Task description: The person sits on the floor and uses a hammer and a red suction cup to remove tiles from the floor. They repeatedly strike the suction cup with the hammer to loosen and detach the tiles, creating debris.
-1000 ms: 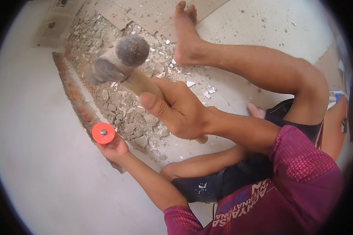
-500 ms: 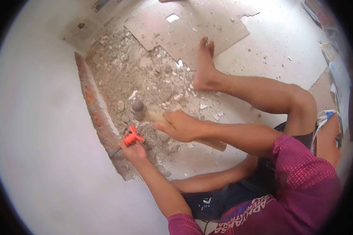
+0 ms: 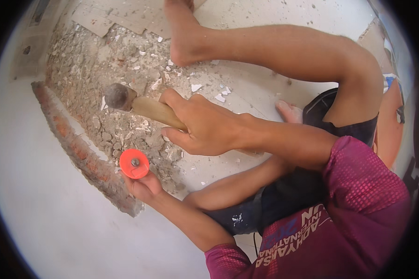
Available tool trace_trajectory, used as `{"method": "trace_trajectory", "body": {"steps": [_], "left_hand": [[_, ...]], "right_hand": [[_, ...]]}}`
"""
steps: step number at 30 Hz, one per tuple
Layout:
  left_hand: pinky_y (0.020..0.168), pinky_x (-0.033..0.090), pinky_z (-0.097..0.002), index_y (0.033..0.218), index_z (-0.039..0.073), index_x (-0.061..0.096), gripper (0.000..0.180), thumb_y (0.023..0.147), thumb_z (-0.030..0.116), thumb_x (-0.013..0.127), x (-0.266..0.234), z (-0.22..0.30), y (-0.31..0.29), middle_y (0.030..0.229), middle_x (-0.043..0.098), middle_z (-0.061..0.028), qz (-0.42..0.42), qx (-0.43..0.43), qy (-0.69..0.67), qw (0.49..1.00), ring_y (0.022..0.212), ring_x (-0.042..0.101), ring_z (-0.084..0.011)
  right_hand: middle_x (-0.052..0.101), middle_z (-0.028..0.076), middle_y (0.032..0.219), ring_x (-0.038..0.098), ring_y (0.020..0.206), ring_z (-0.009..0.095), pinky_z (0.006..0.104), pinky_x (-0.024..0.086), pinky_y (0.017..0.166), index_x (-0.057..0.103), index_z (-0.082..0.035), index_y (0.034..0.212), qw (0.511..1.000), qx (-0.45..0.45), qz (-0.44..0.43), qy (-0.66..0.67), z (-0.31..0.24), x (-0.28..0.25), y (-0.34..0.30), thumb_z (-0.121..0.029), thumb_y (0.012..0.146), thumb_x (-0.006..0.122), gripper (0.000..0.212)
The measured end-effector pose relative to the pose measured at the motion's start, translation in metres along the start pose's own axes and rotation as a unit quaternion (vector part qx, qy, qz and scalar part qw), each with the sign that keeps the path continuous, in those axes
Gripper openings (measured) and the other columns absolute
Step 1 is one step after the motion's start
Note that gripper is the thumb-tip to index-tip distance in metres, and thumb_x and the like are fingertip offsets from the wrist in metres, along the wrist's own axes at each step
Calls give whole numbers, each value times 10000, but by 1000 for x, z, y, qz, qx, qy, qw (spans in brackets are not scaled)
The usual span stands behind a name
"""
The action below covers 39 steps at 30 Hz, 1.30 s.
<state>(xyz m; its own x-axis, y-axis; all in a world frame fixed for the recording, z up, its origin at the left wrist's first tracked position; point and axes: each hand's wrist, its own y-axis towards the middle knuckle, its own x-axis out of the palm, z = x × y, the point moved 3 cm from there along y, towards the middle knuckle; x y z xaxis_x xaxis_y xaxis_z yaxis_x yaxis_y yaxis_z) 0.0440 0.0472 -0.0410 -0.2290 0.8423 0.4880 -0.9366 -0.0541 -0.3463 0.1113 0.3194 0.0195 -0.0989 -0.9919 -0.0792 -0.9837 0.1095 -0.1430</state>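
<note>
Hammer (image 3: 139,104): wooden handle clenched in right hand (image 3: 205,128), iron head raised above rubble (image 3: 102,93). Chisel (image 3: 134,163): orange guard uppermost, gripped below by left hand (image 3: 144,186), its steel end exposed for striking, just beneath the hammer hand.

1. I'm sitting barefoot on the floor of a room under renovation, a building site indoors.
2. The pale floor tiles (image 3: 274,18) are broken away, leaving rough mortar rubble (image 3: 107,79) and chips.
3. A strip of exposed red brick (image 3: 86,160) runs along the foot of the white wall (image 3: 46,223).
</note>
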Motion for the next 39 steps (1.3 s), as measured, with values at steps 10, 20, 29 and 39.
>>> {"method": "trace_trajectory", "body": {"steps": [10,20,29,39], "left_hand": [[898,469,-419,1099,11,543,277,989,260,495,-29,-8,1,1127,570,-120,46,22,16,999,1053,549,-230],[912,468,-429,1074,-6,547,263,997,236,482,-24,19,17,1118,562,-130,23,43,89,995,1046,541,-235],[926,469,-442,1027,-40,523,238,991,192,490,1,30,59,1130,546,-166,30,72,110,991,1046,543,-263],[1003,441,-474,1102,-78,488,263,968,146,516,1,42,76,1183,537,-190,59,85,75,992,1109,539,-285]], "right_hand": [[589,137,637,591,573,326,388,435,521,556,-44,1055,991,-81,46,-97,27,-12,26,-247,856,649,298],[551,124,564,544,497,192,336,411,484,556,21,819,999,47,17,19,44,14,29,-319,916,601,356],[575,146,589,566,531,218,369,432,515,567,42,806,994,49,42,92,52,17,27,-347,929,560,408],[469,-20,566,387,483,41,239,316,437,562,-30,797,967,-37,146,205,42,-23,54,-430,977,484,445]]}}
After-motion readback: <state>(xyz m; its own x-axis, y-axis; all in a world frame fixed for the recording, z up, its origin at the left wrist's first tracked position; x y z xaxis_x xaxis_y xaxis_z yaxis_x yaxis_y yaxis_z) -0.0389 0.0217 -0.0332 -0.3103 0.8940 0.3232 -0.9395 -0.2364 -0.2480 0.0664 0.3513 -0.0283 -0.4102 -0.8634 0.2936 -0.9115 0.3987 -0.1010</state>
